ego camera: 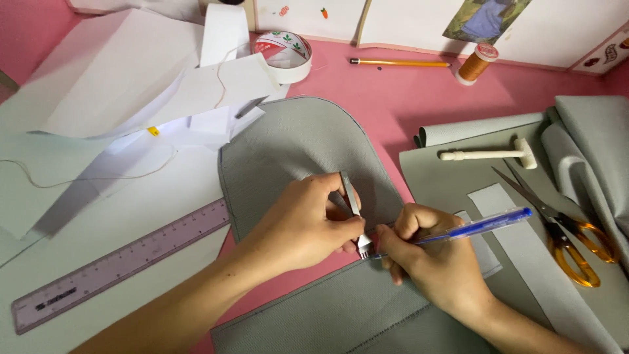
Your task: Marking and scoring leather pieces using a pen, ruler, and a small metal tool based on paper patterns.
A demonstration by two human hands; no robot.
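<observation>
grey fabric panel (295,147): flat on the pink table (406,98), near edge under both hands
left hand (298,226): grasping a pronged metal chisel (354,210), teeth on the seam line
right hand (436,262): grasping a blue pen (481,226), fingertips pressing the fabric beside the teeth
risk: prongs may skid off line if the chisel tilts; the close fingertips could be pricked

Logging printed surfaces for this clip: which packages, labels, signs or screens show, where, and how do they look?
No packages or screens.
Tape roll: back centre, white ring with red and green print.
Thread spool: back right, orange thread, white end with a round red-printed label.
Picture: on the back wall, blue and green.
Stickers: on the white wall panel, small, red-orange.
</observation>
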